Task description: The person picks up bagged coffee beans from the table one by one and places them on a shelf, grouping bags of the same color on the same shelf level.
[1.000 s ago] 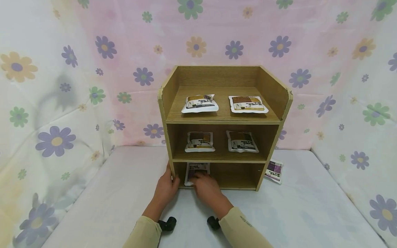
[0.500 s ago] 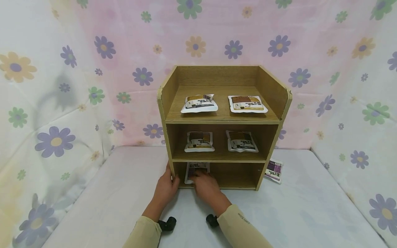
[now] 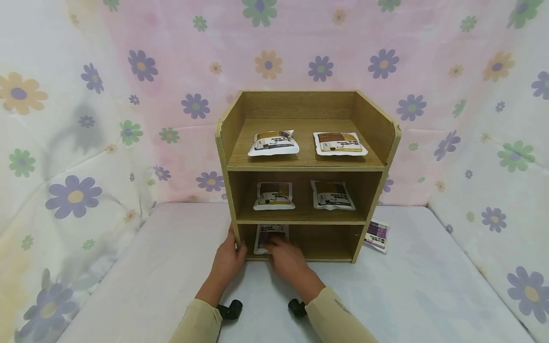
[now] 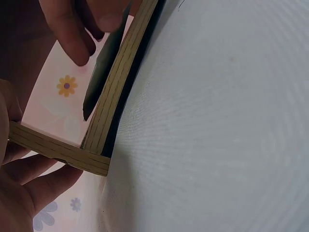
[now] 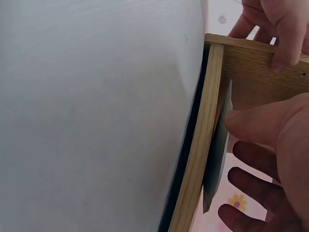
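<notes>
A wooden shelf (image 3: 300,222) with three levels stands on the table. My left hand (image 3: 228,261) grips its left side panel (image 4: 58,152) low down, thumb on the inner face and fingers on the outer. On the bottom level, at the left, lies a white pouch with a purple label (image 3: 270,232). My right hand (image 3: 288,259) reaches in over that pouch. Its thumb touches the near edge of the pouch (image 5: 219,150) in the right wrist view, while the other fingers lie loosely spread above it. The fingers partly hide the label.
Two pouches lie on the top level, one left (image 3: 273,144) and one right (image 3: 340,144). The middle level bears two more, left (image 3: 274,196) and right (image 3: 332,195). Another purple-labelled pouch (image 3: 377,236) lies on the white-covered table (image 3: 411,286), right of the shelf. Flowered cloth (image 3: 296,43) hangs behind.
Under my right hand, the bottom-level pouch has slid slightly deeper into the shelf. My left hand keeps its hold on the side panel. The head view has shifted a little.
</notes>
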Demonstrator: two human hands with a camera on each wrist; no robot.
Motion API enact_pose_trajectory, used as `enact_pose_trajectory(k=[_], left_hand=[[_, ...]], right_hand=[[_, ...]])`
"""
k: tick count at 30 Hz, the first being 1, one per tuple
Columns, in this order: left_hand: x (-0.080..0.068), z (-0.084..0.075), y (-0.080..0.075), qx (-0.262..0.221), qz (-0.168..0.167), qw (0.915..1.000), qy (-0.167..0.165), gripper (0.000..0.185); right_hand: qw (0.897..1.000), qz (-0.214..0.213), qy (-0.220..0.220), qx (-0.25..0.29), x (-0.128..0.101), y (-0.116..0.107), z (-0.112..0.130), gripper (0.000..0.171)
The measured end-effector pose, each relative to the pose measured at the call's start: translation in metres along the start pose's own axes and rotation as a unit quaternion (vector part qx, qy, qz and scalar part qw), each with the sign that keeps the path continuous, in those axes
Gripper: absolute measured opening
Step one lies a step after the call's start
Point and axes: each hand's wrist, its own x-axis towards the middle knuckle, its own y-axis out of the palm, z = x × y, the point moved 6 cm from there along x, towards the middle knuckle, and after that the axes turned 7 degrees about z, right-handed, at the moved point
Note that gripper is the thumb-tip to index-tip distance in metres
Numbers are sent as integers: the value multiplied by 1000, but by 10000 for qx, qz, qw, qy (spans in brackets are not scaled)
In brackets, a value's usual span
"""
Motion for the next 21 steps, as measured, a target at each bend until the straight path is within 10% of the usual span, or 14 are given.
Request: enact_pose_trajectory(k=[21], left_hand=[[-1, -4, -2, 81, -33, 10000, 15, 67]], right_hand=[[9948, 30, -51, 1020, -35, -21, -22, 32]])
